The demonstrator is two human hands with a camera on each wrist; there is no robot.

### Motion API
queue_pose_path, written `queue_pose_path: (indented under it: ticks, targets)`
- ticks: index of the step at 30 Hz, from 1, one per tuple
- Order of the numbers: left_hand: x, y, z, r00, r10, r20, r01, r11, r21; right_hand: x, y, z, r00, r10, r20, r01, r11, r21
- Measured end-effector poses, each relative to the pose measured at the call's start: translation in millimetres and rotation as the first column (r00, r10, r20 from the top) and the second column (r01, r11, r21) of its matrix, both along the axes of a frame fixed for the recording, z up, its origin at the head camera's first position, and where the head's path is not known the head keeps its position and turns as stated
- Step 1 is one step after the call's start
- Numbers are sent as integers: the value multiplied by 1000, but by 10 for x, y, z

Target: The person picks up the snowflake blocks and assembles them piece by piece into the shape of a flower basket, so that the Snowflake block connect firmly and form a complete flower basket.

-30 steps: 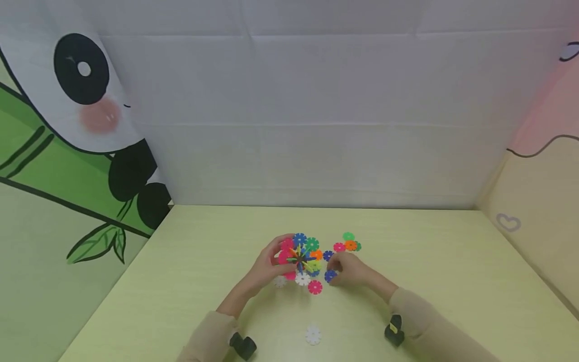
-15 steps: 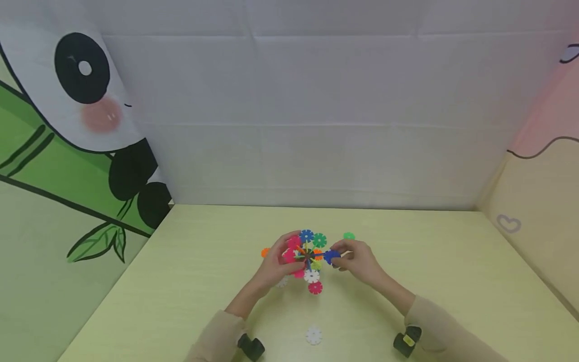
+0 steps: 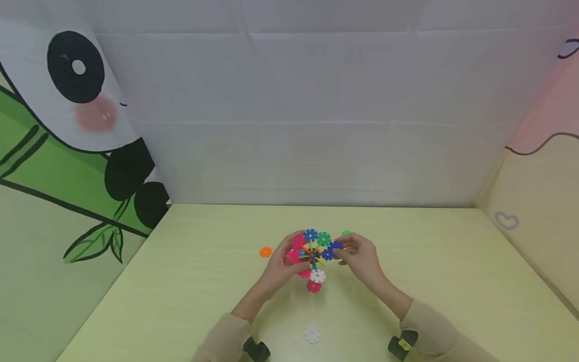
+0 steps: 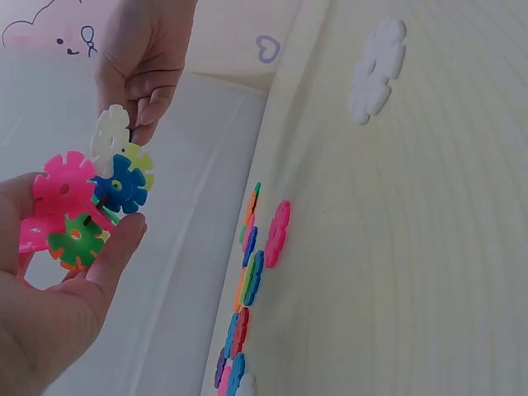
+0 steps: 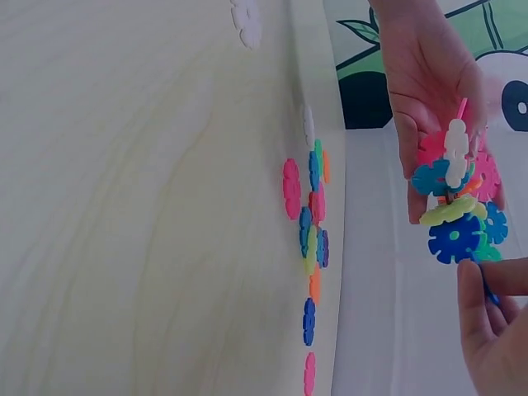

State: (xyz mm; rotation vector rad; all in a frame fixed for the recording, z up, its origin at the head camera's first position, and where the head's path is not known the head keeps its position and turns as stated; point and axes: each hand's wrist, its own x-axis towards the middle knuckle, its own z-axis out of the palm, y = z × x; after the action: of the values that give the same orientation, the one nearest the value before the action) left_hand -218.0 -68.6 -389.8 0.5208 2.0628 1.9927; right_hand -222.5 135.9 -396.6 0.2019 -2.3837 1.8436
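My left hand (image 3: 277, 271) grips a ball-like cluster of notched plastic snowflake discs (image 4: 64, 188), held up off the table. Pink, white, blue, green and yellow discs stick out from it in several directions. At the cluster's right side, my right hand (image 3: 365, 261) pinches a dark blue snowflake disc (image 5: 490, 287) between thumb and fingers. That disc meets another dark blue disc (image 5: 454, 238) on the cluster; whether their slots are joined I cannot tell.
Loose discs lie flat on the pale table (image 3: 217, 236): a white disc (image 3: 312, 334) near the front, an orange disc (image 3: 265, 252) beyond the left hand, and a pink disc (image 4: 279, 234) below the cluster. Several more (image 5: 312, 247) lie under and behind the hands.
My right hand has lifted a dark blue disc from the table and brought it against the cluster. My left hand has shifted slightly right with the cluster, uncovering the orange disc.
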Motion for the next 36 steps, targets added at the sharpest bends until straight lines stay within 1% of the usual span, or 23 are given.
queue_pose_path:
  ticks: [4,7,10,12,15,16,19,22,23,26,30,33,36]
  targets:
    - [25,35,-22,1000,24,-6,-24,1000,-3,0,-12,-34,1000,-26,10,26,1000,-12]
    - [48,75,-29,999,52,-8,-52,999,0,7,-25,-57,998,-62,1,62,997,-46]
    - [57,114,-35,996,85,-5,-85,996,27,9,-42,-85,995,-96,-19,94,992,-84]
    - [59,132,-39,994,107,-2,-107,993,43,15,-58,-100,994,-106,-27,102,989,-106]
    - [60,148,-41,993,121,9,-121,990,73,24,-73,-103,993,-110,-38,105,987,-120]
    - [39,151,-71,992,122,13,-123,989,82,46,-81,-66,994,-104,-38,99,988,-118]
    - [-11,159,-166,992,124,4,-124,987,98,49,-76,-44,995,-91,-44,85,990,-109]
    - [-60,170,-257,992,127,-11,-125,986,107,44,-75,-44,994,-96,-54,91,992,-93]
    - [-55,174,-257,992,127,-17,-124,986,110,24,-71,-80,993,-104,-61,98,991,-95]
    - [-41,192,-250,992,123,-39,-118,987,111,20,-88,-96,987,-136,-88,129,988,-89]
    - [-10,216,-238,990,110,-90,-100,989,111,24,-113,-89,978,-168,-123,156,983,-99]
    - [2,223,-236,990,103,-100,-93,990,101,24,-110,-86,979,-163,-122,151,984,-99]
    - [-2,218,-246,991,102,-84,-96,993,74,8,-69,-88,987,-130,-99,123,989,-80]
